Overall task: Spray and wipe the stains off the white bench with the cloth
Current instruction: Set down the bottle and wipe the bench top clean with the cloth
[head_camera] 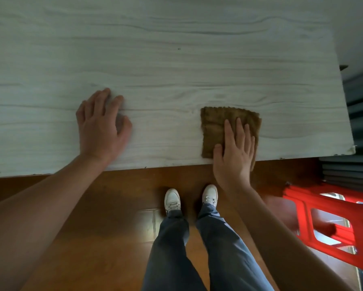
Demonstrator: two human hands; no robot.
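The flat, open right hand (234, 153) hides part of the brown waffle-textured cloth (216, 127) on the white bench (176, 59), while the left hand (101, 127) rests spread, holding nothing.

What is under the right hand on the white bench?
A brown cloth lies flat under the right hand, near the bench front edge. The bench surface beneath the cloth is covered, so any stain there cannot be seen.
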